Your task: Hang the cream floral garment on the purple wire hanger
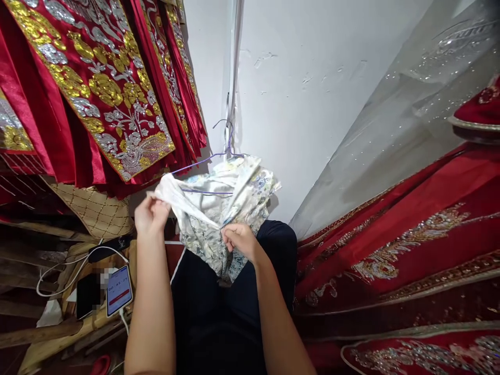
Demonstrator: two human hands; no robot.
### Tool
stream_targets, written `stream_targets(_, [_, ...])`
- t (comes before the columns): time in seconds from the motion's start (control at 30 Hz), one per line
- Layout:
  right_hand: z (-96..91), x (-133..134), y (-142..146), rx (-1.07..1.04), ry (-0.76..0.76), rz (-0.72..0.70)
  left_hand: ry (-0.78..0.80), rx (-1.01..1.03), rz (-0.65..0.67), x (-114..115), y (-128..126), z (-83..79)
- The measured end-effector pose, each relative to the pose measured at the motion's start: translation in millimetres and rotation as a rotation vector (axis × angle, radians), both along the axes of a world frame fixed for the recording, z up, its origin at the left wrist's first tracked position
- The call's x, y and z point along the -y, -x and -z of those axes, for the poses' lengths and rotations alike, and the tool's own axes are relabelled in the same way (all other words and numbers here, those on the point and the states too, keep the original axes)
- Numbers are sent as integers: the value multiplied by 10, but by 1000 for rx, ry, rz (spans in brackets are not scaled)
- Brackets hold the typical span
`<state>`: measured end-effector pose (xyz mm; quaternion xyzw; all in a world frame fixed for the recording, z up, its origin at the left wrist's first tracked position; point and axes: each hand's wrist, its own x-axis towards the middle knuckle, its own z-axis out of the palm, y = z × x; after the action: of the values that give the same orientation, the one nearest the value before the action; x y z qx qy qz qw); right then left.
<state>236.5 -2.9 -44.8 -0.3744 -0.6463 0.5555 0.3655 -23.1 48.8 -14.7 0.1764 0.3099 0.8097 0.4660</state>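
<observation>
A light floral-print garment (250, 200) with a white-edged V neckline hangs partly on a purple wire hanger (197, 162) in front of me. My left hand (152, 212) is closed on the white fabric at its left shoulder, near the end of the hanger's arm. Lower down, at the point of the neckline, the fingers of my right hand (239, 240) pinch the front edge. The hanger's right arm is mostly hidden beneath the cloth. The lower folds of the garment drape over my dark-clad lap.
Red embroidered garments (117, 88) hang at the upper left, and more red beaded clothing (390, 250) fills the right. Sheer sparkly fabric (375, 130) slants along the white wall (304, 62). A lit phone (119, 291) with a white cable lies on a wooden surface (89, 323) at lower left.
</observation>
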Motion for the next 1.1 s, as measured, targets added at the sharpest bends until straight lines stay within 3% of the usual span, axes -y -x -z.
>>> stream_targets(0.03, [-18, 23, -2, 20, 17, -43, 107, 44, 48, 33, -19, 189])
stream_targets(0.1, [-28, 57, -15, 61, 59, -129, 293, -62, 139, 113, -152, 494])
stream_targets(0.2, [25, 90, -102, 161, 156, -296, 365, -180, 249, 219, -413, 652])
stream_targets(0.27, [77, 92, -187, 198, 192, -337, 295, -299, 307, 278, -532, 553])
stream_targets(0.3, [98, 83, -223, 178, 183, -287, 227, -378, 332, 313, -574, 461])
stream_targets(0.4, [105, 41, -264, -10, 100, 85, -45, -563, 475, 481, -709, 127])
stream_targets(0.47, [58, 30, -248, -157, 105, 238, -187, -642, 670, 651, -857, -85])
stream_targets(0.53, [-15, 56, -237, -262, 180, 220, -279, -796, 896, 836, -1047, -260])
stream_targets(0.6, [-88, 117, -260, -292, 299, 148, -331, -968, 1022, 993, -1225, -389])
stream_targets(0.67, [-143, 187, -312, -272, 434, 56, -354, -1052, 997, 1085, -1336, -462])
stream_targets(0.77, [-194, 248, -381, -268, 505, -48, -318, -1009, 802, 1077, -1339, -458])
stream_targets(0.83, [-218, 243, -386, -271, 432, 19, -268, -972, 640, 1012, -1276, -406])
stream_targets(0.9, [-240, 215, -356, -246, 326, 182, -232, -955, 480, 954, -1219, -354])
stream_targets(0.97, [-256, 188, -311, -203, 265, 284, -223, -940, 385, 941, -1203, -332])
stream_targets(1.03, [-265, 180, -268, -202, 285, 227, -245, -934, 414, 990, -1233, -353])
stream_targets(1.1, [-269, 186, -234, -246, 335, 124, -290, -974, 540, 1085, -1285, -416])
